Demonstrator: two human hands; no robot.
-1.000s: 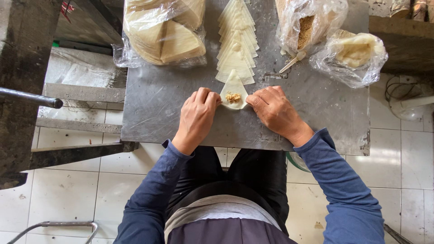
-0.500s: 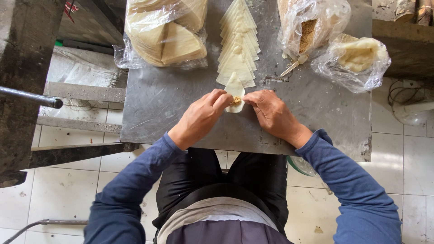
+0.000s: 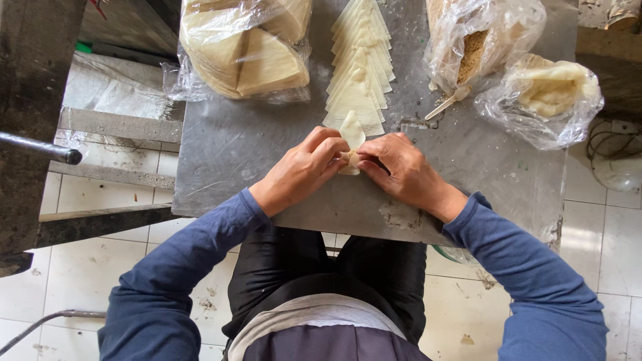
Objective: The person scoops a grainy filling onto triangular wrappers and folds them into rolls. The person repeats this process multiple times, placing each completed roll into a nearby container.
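Both hands met at the middle of the grey metal tabletop [image 3: 234,154], near its front edge. The left hand [image 3: 299,170] came in from the left, its fingers [image 3: 328,148] bent close together and pinched onto the lower left side of a small pale pastry wrapper [image 3: 352,130]. The right hand [image 3: 401,170] mirrored it from the other side, its fingers [image 3: 374,150] drawn narrow and pressed against the wrapper's lower right side. The fingertips of the two hands nearly touched each other over the piece, so only its pointed upper part showed above them; a bit of tan filling seemed to sit at the fold between the fingertips, though most of it was hidden.

The wrapper lay on the tabletop just below a row of overlapping triangular wrappers [image 3: 359,73], its tip touching or overlapping the nearest one. To the left of that row stood a clear plastic bag of stacked wrappers [image 3: 247,53]. To the right lay a plastic bag of brown crumbly filling [image 3: 478,40] with a small wooden stick [image 3: 447,102] poking out toward the row, and beyond it another plastic bag holding a pale doughy mass [image 3: 552,90]. Both forearms wore blue sleeves [image 3: 521,267].
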